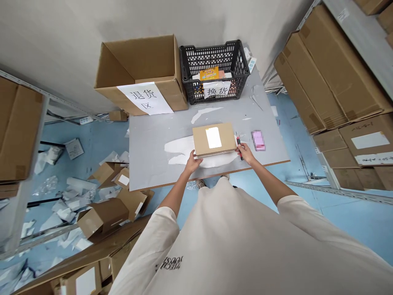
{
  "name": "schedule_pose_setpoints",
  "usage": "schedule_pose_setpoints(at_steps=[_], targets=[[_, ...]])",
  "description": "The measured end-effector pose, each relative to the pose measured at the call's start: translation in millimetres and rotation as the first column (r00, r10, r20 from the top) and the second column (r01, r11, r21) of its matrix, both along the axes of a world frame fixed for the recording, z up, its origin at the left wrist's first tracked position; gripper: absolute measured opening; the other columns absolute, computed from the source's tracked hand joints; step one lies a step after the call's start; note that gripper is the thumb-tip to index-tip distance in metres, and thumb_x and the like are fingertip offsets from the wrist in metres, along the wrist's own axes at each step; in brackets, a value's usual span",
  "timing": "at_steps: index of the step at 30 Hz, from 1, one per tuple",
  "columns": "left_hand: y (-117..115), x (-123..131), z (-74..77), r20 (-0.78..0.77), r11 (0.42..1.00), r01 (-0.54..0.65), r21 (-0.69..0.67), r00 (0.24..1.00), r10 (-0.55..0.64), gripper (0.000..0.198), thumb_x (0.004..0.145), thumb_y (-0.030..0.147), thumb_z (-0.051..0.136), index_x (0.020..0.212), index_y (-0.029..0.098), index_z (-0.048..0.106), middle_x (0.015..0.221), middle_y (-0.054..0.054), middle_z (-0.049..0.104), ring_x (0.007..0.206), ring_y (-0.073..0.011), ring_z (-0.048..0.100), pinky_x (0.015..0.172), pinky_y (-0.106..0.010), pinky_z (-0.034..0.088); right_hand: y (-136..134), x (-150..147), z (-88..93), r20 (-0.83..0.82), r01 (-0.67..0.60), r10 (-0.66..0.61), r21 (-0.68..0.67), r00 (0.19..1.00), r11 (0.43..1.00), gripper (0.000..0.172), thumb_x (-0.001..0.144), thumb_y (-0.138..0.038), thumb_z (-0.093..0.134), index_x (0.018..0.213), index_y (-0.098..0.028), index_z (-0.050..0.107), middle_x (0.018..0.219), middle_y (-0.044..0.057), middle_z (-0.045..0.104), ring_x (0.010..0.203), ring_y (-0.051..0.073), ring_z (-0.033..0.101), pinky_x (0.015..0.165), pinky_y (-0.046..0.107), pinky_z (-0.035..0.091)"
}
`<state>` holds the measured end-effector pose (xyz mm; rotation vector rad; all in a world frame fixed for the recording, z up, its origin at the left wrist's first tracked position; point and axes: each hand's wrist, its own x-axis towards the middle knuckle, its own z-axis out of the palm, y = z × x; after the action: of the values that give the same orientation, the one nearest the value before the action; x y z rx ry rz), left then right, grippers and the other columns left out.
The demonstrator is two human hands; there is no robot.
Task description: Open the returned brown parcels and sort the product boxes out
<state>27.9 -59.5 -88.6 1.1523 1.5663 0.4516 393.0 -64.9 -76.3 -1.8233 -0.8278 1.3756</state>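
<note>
A closed brown cardboard box (pixel 201 141) with a blank white label on top lies near the table's front edge. My left hand (pixel 193 162) grips its front left corner, with the fingers bent against the side. At the front right corner is my right hand (pixel 245 153), its fingers closed around a slim red-and-black tool (pixel 239 143) that looks like a utility knife. The thin tip of this tool points away from me. White sheet-like material (pixel 178 146) spreads flat beneath the box.
On the grey table (pixel 147 164), a large open carton (pixel 141 57) and a black plastic crate (pixel 215 61) stand at the back. A blurred pink item (pixel 258 140) lies at right. Boxes and wrapping litter the left floor; stacked cartons (pixel 334 69) fill the right shelf.
</note>
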Motion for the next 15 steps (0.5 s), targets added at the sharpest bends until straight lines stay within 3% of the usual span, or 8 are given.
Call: schedule_pose_setpoints(at_steps=[3, 8, 12, 15], targets=[[-6.1, 1.8, 7.4, -0.056, 0.999, -0.015, 0.037, 0.998, 0.017, 0.084, 0.096, 0.049, 0.073, 0.169, 0.024, 0.039, 0.150, -0.020, 0.072, 0.110, -0.0285, 0.080, 0.108, -0.050, 0.058, -4.5, -1.5, 4.4, 0.031, -0.019, 0.018, 0.021, 0.999, 1.000, 0.060, 0.087, -0.081, 0.069, 0.114, -0.029, 0.055, 0.109, 0.008, 0.082, 0.110, 0.027, 0.080, 0.097, 0.043, 0.062], [-18.9, -4.3, 31.7, -0.095, 0.998, -0.029, 0.056, 0.995, 0.034, 0.076, 0.102, 0.058, 0.063, 0.167, 0.024, 0.043, 0.129, -0.014, 0.079, 0.102, -0.0296, 0.082, 0.103, -0.047, 0.058, -15.5, 9.0, 17.9, 0.052, -0.035, 0.030, 0.084, 0.998, 0.996, 0.064, 0.086, -0.084, 0.070, 0.116, -0.029, 0.057, 0.102, 0.009, 0.084, 0.106, 0.030, 0.082, 0.101, 0.049, 0.062], [-25.0, -7.9, 52.0, -0.115, 0.993, -0.055, 0.103, 0.991, 0.067, 0.068, 0.104, 0.060, 0.058, 0.161, 0.024, 0.051, 0.114, -0.010, 0.080, 0.102, -0.0305, 0.080, 0.099, -0.046, 0.058, -16.5, 18.4, 31.4, 0.035, -0.024, 0.019, 0.131, 0.999, 0.991, 0.064, 0.086, -0.085, 0.073, 0.115, -0.029, 0.058, 0.098, 0.008, 0.084, 0.100, 0.029, 0.083, 0.099, 0.048, 0.064], [-22.6, -5.9, 60.6, -0.111, 0.982, -0.092, 0.164, 0.988, 0.111, 0.063, 0.102, 0.054, 0.060, 0.158, 0.026, 0.054, 0.114, -0.008, 0.080, 0.107, -0.0296, 0.078, 0.100, -0.046, 0.059, -7.8, 19.3, 37.5, 0.035, -0.015, 0.010, 0.161, 0.999, 0.987, 0.065, 0.088, -0.086, 0.070, 0.115, -0.029, 0.058, 0.097, 0.008, 0.084, 0.101, 0.030, 0.083, 0.096, 0.047, 0.065]])
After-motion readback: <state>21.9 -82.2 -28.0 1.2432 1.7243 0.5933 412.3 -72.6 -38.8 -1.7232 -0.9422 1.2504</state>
